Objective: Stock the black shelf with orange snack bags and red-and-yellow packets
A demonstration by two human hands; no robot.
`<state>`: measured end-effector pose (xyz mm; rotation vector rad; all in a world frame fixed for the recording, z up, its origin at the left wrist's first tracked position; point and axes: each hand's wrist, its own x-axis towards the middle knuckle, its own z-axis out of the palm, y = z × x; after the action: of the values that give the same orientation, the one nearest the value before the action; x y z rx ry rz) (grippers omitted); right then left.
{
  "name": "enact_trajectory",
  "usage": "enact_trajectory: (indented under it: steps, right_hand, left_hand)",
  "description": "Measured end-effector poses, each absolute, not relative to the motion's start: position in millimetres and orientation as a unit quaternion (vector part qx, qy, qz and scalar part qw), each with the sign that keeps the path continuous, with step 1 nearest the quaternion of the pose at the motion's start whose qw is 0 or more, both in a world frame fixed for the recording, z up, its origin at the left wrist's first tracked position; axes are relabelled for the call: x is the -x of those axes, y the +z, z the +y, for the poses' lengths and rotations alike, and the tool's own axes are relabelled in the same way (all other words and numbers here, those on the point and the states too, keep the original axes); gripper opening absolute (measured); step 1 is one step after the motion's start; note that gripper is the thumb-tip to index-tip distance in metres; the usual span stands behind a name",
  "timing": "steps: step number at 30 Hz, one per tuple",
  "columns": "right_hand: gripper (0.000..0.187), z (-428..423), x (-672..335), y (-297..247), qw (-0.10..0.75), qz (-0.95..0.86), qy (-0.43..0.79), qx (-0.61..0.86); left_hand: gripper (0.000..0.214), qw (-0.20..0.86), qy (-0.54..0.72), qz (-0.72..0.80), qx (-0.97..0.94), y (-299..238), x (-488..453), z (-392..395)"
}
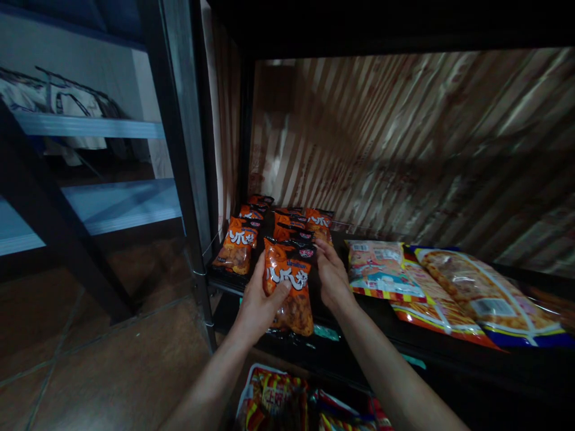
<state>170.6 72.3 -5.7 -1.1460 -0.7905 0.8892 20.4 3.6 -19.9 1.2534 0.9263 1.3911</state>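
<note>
My left hand (263, 305) grips an orange snack bag (290, 293) by its left side, thumb across its front. The bag has a black top edge and large white lettering, and it is at the shelf's front edge. To its right, my right hand (331, 275) has its fingers stretched forward beside the bag's top corner. Whether those fingertips touch a bag I cannot tell. Behind the held bag are several matching orange bags in rows, including one at the left (238, 245) and one at the back right (318, 218).
Larger snack packs, one pink and blue (384, 269) and one with a blue edge (485, 293), lie on the dark shelf at right. Below stands a white-rimmed bin (245, 389) of red and yellow packs. A dark shelf post (191, 179) rises at left.
</note>
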Motion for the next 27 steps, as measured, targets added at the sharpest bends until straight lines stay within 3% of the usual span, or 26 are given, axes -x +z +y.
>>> enact_trajectory:
  steps: [5,14,27]
  right_hand:
    - [0.051,75.2,-162.3,-0.5,0.659,-0.343,0.442,0.503]
    - [0.039,83.8,-166.3,-10.2,0.656,-0.357,0.434,0.504]
    - [0.045,100.2,-165.1,-20.5,0.658,-0.386,0.452,0.462]
  left_hand:
    - [0.078,0.476,0.574,0.416,-0.521,-23.1,-22.1,7.1]
    - [0.074,0.454,0.574,0.441,-0.519,-25.0,-22.8,8.0]
    - [0.076,0.462,0.574,0.444,-0.509,-26.0,-24.7,13.8]
